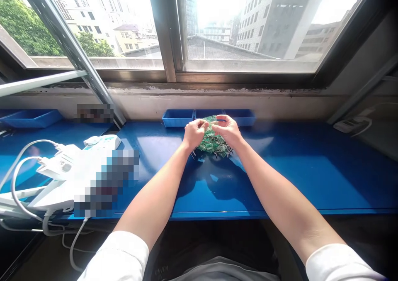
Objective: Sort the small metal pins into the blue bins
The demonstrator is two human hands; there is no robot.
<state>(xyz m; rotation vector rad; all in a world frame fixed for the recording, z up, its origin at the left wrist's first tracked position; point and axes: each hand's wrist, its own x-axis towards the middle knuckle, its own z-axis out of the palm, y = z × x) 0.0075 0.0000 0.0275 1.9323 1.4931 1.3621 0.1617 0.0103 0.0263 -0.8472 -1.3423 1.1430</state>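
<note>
My left hand (195,133) is closed, thumb and forefinger pinched at the left edge of a flat green piece (210,120) that looks like a circuit board. From the other side my right hand (228,130) grips the same piece, fingers curled behind it and thumb in front. Directly below both hands lies a jumbled green pile (213,143) with dark and silvery pin-like parts sticking out. Whether the held piece is separate from the pile, I cannot tell. Parts of the pile are hidden behind my left hand.
Blue bins (178,118) stand in a row against the wall behind my hands. On the left of the blue table (298,181) are a white power strip (104,142), plugged-in chargers (59,167) and cables. Another blue tray (34,118) sits far left, beyond a metal post (102,92).
</note>
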